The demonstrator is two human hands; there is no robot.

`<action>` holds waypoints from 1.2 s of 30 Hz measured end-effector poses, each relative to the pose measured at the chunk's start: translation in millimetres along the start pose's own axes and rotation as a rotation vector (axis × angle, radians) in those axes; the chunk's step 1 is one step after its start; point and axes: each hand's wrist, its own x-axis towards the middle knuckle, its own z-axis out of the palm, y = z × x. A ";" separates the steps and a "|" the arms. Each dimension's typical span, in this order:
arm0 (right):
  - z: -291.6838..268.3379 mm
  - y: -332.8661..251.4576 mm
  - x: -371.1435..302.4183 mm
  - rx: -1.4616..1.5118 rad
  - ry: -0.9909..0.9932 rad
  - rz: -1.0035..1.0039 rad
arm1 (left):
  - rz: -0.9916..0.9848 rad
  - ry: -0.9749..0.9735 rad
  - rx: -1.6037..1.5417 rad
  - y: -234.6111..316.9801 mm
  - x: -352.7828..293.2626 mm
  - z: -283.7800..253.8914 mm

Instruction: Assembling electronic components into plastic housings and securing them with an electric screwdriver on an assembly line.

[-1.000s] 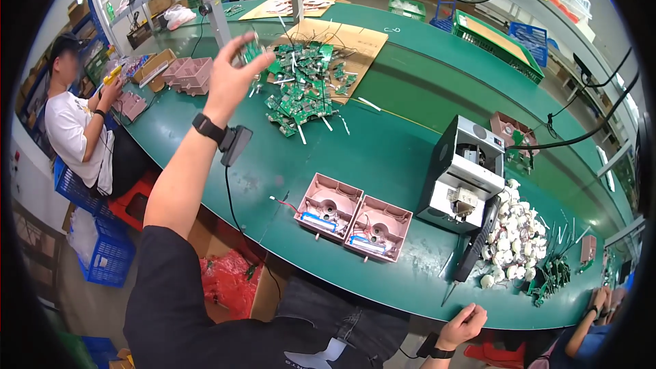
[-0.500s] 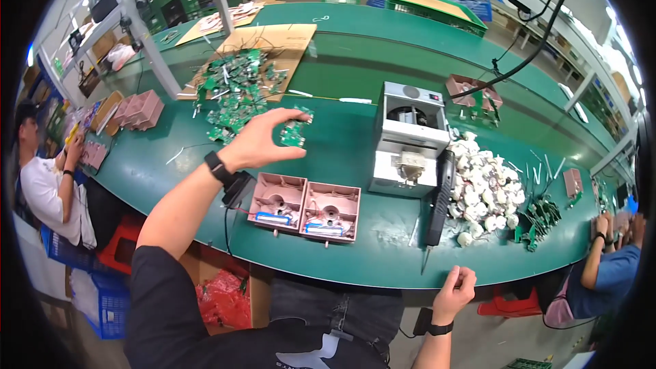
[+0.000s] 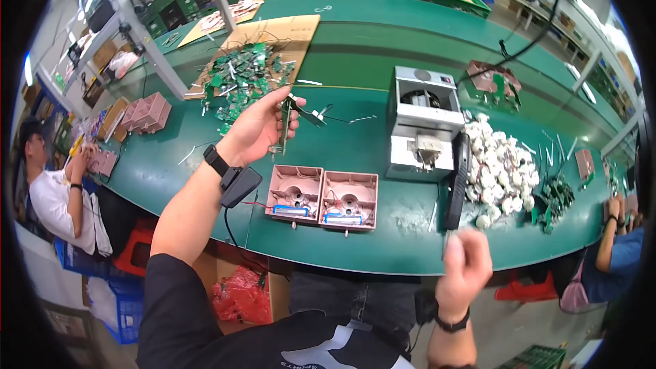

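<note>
My left hand point(image 3: 256, 126) is closed on a green circuit board point(image 3: 284, 123), held up nearly edge-on above the bench. A smaller dark green piece point(image 3: 311, 115) with a wire sticks out beyond the fingers. Nearer me lie two pink plastic housings point(image 3: 295, 176), side by side and open upward, each with a blue cylindrical battery point(image 3: 290, 210) and thin wires inside. My right hand point(image 3: 465, 266) hovers at the bench's front edge, fingers curled and slightly blurred; what they hold, if anything, is hidden. Just beyond it lies a black pen-shaped tool point(image 3: 458, 184), its tip hidden.
Circuit boards point(image 3: 239, 72) lie heaped on cardboard point(image 3: 301, 34) behind my left hand. A grey metal machine point(image 3: 422, 123) stands right of centre, beside a pile of white parts point(image 3: 499, 171). More boards point(image 3: 555, 198) lie farther right. Co-workers sit at both ends.
My left hand has turned the circuit board from face-on to edge-on, and the small wired piece now shows. My right hand has risen toward the bench edge. The whole view has shifted slightly.
</note>
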 end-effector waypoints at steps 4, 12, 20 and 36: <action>83.3 -47.0 73.8 -0.056 -0.171 -0.388 | -0.065 -0.169 -0.093 -1.7 -18.0 34.8; 109.0 -19.1 99.3 -0.353 -0.188 -0.497 | -0.106 -0.213 0.239 -4.5 -52.4 57.0; 20.5 -0.7 31.9 0.323 -0.082 0.108 | 0.265 0.272 1.183 -30.3 48.1 -37.7; -9.4 -20.6 -44.8 0.092 -0.353 -0.629 | 0.591 -0.407 1.640 -75.0 -46.6 84.7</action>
